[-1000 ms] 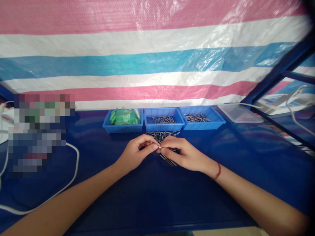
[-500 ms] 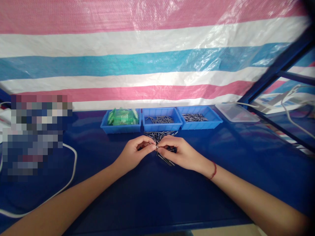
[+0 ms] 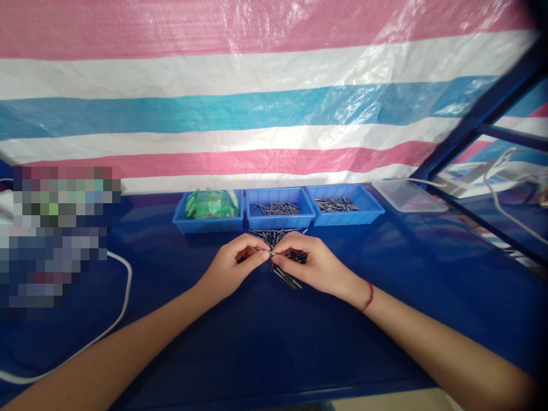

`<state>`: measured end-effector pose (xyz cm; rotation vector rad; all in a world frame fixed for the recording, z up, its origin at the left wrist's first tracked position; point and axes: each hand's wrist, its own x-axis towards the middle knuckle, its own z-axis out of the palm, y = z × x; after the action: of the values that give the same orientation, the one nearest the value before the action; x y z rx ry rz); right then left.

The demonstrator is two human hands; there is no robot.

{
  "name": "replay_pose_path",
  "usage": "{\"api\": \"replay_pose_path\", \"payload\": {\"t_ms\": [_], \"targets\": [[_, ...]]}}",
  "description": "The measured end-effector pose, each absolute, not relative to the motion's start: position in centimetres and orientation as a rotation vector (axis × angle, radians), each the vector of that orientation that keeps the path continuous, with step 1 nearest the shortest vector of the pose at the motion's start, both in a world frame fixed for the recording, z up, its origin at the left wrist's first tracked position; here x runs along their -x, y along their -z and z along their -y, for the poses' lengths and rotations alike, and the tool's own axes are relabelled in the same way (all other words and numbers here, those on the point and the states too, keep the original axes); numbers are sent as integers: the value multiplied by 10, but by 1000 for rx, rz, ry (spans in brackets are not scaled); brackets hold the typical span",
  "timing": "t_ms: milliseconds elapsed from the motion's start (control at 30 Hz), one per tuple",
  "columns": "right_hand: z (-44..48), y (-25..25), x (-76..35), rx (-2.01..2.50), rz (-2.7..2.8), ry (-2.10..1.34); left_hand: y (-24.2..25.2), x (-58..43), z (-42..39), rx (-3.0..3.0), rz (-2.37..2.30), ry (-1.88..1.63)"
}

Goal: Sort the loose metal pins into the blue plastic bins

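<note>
My left hand [image 3: 229,262] and my right hand [image 3: 319,262] meet fingertip to fingertip over the blue table. Both pinch a small, thin metal pin [image 3: 271,253] between thumb and fingers; most of it is hidden by the fingertips. Beneath and behind them lies a loose pile of thin metal pins [image 3: 287,278], some dark and some shiny, partly covered by the hands. Just beyond the pile, the middle blue bin [image 3: 280,221] holds several similar pins. More pins lie in the right blue bin [image 3: 349,217].
Green plastic packets fill the left blue bin [image 3: 208,226]. A clear plastic lid [image 3: 409,197] lies right of the bins. On the left a white cable [image 3: 127,285] curves over the table [image 3: 274,348]. A striped sheet [image 3: 257,114] hangs behind, and a blue frame [image 3: 462,134] slants at right.
The view has shifted very slightly. Both hands stay together over the pile, still pinching the small pin, with only slight finger movement.
</note>
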<state>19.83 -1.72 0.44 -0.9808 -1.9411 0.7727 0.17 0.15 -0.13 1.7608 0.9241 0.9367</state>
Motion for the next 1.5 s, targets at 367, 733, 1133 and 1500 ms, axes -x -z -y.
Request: {"api": "replay_pose_path", "payload": {"t_ms": [367,733,1133,1500], "targets": [[20,-12,-201,980,1887,-605,6,-1,-1,-1991,-977,-1005],[-23,-21,-282,1581,1627,271,0,-4,9,-2440,-1148,-810],[5,-30,-236,1306,2073,24,5,-4,9,-2671,-1119,-510],[10,-23,-226,1196,2255,-141,0,-5,11,-2599,-1130,-561]]}}
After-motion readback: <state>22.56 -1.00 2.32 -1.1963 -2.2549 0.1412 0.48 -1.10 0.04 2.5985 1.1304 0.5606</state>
